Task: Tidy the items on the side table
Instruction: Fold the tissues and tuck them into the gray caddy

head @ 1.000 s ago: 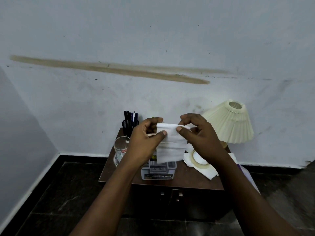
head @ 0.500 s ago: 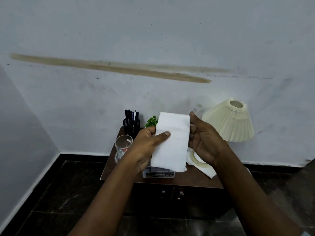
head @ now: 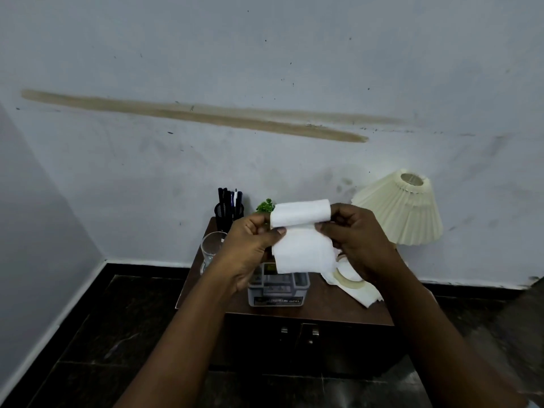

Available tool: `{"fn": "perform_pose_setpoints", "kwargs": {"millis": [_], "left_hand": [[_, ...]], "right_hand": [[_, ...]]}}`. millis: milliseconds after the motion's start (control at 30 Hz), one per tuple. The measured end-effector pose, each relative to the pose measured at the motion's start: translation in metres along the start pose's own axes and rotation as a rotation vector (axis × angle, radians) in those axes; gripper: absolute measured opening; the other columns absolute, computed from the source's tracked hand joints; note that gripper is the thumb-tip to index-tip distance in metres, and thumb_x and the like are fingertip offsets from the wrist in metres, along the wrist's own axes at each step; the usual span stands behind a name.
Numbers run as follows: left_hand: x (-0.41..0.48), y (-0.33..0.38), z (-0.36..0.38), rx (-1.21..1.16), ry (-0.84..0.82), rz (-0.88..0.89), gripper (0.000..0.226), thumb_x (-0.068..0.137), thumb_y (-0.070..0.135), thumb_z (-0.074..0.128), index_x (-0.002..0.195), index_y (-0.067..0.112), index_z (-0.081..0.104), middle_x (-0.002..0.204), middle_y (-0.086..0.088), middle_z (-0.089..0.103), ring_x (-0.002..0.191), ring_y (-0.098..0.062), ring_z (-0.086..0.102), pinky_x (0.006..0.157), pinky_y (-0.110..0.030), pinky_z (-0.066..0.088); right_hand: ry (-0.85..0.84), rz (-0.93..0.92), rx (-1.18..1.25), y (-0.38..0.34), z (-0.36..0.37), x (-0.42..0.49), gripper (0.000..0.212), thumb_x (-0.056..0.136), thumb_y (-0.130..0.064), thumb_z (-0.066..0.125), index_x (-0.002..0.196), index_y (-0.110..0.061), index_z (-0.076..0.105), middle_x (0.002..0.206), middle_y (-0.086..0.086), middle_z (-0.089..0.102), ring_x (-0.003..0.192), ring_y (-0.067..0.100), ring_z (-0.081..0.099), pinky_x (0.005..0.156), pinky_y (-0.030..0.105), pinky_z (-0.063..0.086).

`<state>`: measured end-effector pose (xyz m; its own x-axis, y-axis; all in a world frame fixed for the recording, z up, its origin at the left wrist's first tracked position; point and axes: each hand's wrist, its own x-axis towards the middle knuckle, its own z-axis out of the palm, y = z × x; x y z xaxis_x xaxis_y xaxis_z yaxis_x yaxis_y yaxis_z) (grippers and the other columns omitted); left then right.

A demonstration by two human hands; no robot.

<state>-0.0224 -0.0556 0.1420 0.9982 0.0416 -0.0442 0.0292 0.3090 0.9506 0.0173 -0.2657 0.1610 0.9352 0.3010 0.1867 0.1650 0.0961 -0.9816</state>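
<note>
While both hands are raised above the side table (head: 338,310), they hold a white tissue (head: 301,245) between them, clear of the tabletop. The left hand (head: 250,248) pinches the tissue's left edge, its grip closed on the paper with the thumb on the front. The right hand (head: 357,240) pinches the right edge in the same way, its grip also closed on the tissue. The tissue's top part is curled over towards the camera into a loose fold (a soft roll across its full width), and the rest hangs down flat below it.

Under the hands, a grey box with a printed label (head: 278,290) sits near the table's front edge. Just to its right, a roll of tape (head: 348,279) lies on a crumpled white paper (head: 363,295). A clear drinking glass (head: 210,251) stands at the left side of the table, and behind it a black mesh pen holder (head: 228,212) full of pens stands by the wall. A small green plant (head: 265,206) shows just above the left hand. A cream pleated lampshade (head: 404,212) sits tilted at the table's right rear. Two cabinet doors with metal knobs (head: 315,332) are below the tabletop.
</note>
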Motion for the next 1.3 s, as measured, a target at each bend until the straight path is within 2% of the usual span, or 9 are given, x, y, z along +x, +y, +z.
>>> {"fn": "perform_pose_setpoints", "kwargs": {"millis": [200,267,400,567,667,800,967,1167,1300], "left_hand": [[-0.001,-0.002,0.001,0.024,0.034,0.082,0.036,0.089,-0.011,0.066,0.079,0.020,0.083,0.096,-0.008,0.080,0.091,-0.031,0.072,0.070,-0.044,0.062],[0.000,0.000,0.001,-0.004,0.041,0.079,0.033,0.090,-0.008,0.067,0.076,0.018,0.082,0.098,-0.011,0.079,0.092,-0.034,0.072,0.072,-0.050,0.058],[-0.002,0.004,0.002,-0.043,0.037,0.080,0.036,0.092,-0.007,0.064,0.075,0.019,0.082,0.094,-0.005,0.079,0.084,-0.023,0.074,0.063,-0.038,0.059],[-0.001,0.009,0.003,-0.214,0.045,-0.017,0.022,0.102,0.014,0.058,0.118,0.016,0.073,0.105,-0.009,0.079,0.083,-0.021,0.075,0.062,-0.037,0.062],[-0.002,0.008,0.003,-0.224,-0.013,-0.120,0.030,0.093,0.032,0.069,0.120,0.018,0.069,0.113,-0.020,0.076,0.090,-0.030,0.076,0.072,-0.047,0.065],[0.001,-0.001,0.006,-0.096,0.008,-0.062,0.049,0.085,-0.006,0.075,0.127,0.017,0.061,0.105,-0.013,0.080,0.091,-0.025,0.078,0.073,-0.044,0.065],[0.003,-0.005,0.008,-0.052,0.077,0.012,0.046,0.089,-0.009,0.071,0.124,0.020,0.063,0.105,-0.009,0.080,0.097,-0.027,0.077,0.076,-0.045,0.065],[0.002,-0.010,0.014,0.021,0.058,0.032,0.048,0.090,-0.006,0.072,0.126,0.025,0.061,0.103,-0.009,0.081,0.101,-0.030,0.076,0.086,-0.049,0.063],[0.001,-0.007,0.012,0.000,0.055,0.027,0.049,0.090,-0.007,0.071,0.129,0.022,0.060,0.104,-0.008,0.081,0.101,-0.029,0.077,0.084,-0.049,0.063]], "right_hand": [[-0.123,-0.228,-0.245,-0.009,-0.007,-0.007,0.049,0.082,0.028,0.047,0.092,-0.006,0.080,0.113,0.004,0.077,0.106,0.025,0.072,0.079,0.049,0.057],[-0.144,-0.212,-0.256,-0.010,-0.009,-0.008,0.050,0.081,0.029,0.045,0.084,-0.007,0.080,0.117,0.001,0.075,0.113,0.020,0.069,0.082,0.039,0.057],[-0.109,-0.245,-0.203,-0.006,-0.010,-0.007,0.042,0.087,0.025,0.048,0.084,-0.004,0.078,0.119,0.006,0.074,0.116,0.022,0.068,0.085,0.031,0.058],[0.000,-0.188,-0.093,0.004,-0.007,-0.002,0.039,0.092,0.020,0.051,0.079,-0.007,0.076,0.115,0.007,0.076,0.115,0.023,0.069,0.079,0.035,0.058],[0.055,-0.150,-0.064,0.005,-0.006,-0.001,0.037,0.094,0.015,0.052,0.081,-0.010,0.075,0.115,0.005,0.076,0.102,0.021,0.072,0.070,0.042,0.054],[0.121,0.013,0.230,0.003,0.002,0.000,0.021,0.098,0.000,0.058,0.114,-0.007,0.069,0.121,0.014,0.073,0.098,0.032,0.070,0.072,0.042,0.059],[-0.078,0.410,0.545,-0.005,0.015,-0.004,0.061,0.103,-0.050,0.049,0.142,-0.005,0.053,0.127,0.019,0.070,0.115,0.032,0.069,0.094,0.049,0.058],[0.049,0.353,0.471,0.001,0.039,-0.008,0.038,0.099,-0.019,0.061,0.134,-0.004,0.061,0.126,0.020,0.071,0.111,0.032,0.071,0.085,0.042,0.062],[0.077,0.344,0.367,0.003,0.039,-0.008,0.034,0.102,-0.019,0.059,0.134,-0.007,0.061,0.126,0.017,0.071,0.116,0.034,0.069,0.088,0.044,0.060]]}}
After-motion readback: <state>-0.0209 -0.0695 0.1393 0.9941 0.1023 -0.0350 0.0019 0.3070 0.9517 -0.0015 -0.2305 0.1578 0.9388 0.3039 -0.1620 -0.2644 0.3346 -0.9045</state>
